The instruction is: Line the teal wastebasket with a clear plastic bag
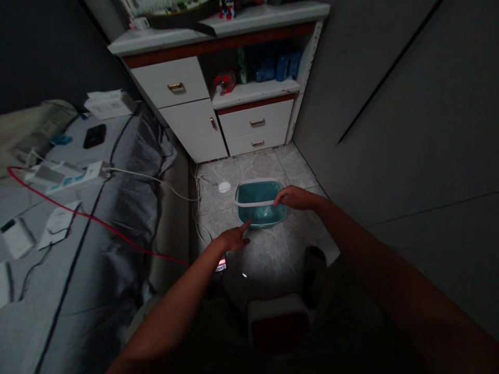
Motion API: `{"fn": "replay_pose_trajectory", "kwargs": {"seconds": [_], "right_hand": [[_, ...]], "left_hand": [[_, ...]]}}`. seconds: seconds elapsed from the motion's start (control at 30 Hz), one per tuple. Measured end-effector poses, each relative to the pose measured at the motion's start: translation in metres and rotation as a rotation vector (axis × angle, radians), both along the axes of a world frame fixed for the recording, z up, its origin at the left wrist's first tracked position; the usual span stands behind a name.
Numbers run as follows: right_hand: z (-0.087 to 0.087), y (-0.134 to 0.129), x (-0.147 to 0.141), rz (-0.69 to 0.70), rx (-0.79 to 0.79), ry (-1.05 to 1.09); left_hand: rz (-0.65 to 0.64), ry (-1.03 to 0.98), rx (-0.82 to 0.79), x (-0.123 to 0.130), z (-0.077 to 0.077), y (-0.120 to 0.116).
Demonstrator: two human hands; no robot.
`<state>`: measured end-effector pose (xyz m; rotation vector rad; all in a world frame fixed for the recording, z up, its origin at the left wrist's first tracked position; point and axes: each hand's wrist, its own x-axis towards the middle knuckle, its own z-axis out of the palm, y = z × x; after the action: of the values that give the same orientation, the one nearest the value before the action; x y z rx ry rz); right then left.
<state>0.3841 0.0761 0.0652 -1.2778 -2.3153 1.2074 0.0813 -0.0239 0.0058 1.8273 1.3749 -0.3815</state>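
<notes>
A teal bin [255, 215] with a bag-like liner showing inside stands on the tiled floor. A white rim ring [255, 204] lies across its mouth, its near side away from the bin's near edge. My right hand [290, 197] is closed on the ring at its near right corner. At the bin's near left edge, my left hand [234, 238] has its index finger stretched out and its thumb apart, with nothing visible in it. Whether that fingertip touches the bin is hard to tell.
A bed [97, 259] on the left bears a power strip [83, 176] and a tissue pack [109, 104]. White cables [197, 200] run along the floor beside a lit phone [221, 263]. A white cabinet [191, 124] stands ahead, a grey wall [409, 130] right, a stool [278, 311] below.
</notes>
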Motion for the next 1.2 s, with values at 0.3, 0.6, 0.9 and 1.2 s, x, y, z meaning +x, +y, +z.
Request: {"fn": "replay_pose_trajectory", "kwargs": {"seconds": [0.3, 0.6, 0.9, 1.2], "right_hand": [[0.016, 0.022, -0.006, -0.387, 0.139, 0.254], [-0.002, 0.059, -0.015, -0.528, 0.419, 0.233], [-0.024, 0.092, -0.015, -0.528, 0.363, 0.117], [-0.028, 0.086, -0.003, -0.477, 0.377, 0.046]], "left_hand": [[-0.02, 0.057, -0.005, 0.004, -0.003, 0.004], [-0.009, 0.045, 0.004, 0.001, -0.005, 0.006], [0.022, 0.031, -0.013, -0.002, -0.001, 0.006], [0.255, -0.29, 0.112, -0.019, -0.033, 0.026]]}}
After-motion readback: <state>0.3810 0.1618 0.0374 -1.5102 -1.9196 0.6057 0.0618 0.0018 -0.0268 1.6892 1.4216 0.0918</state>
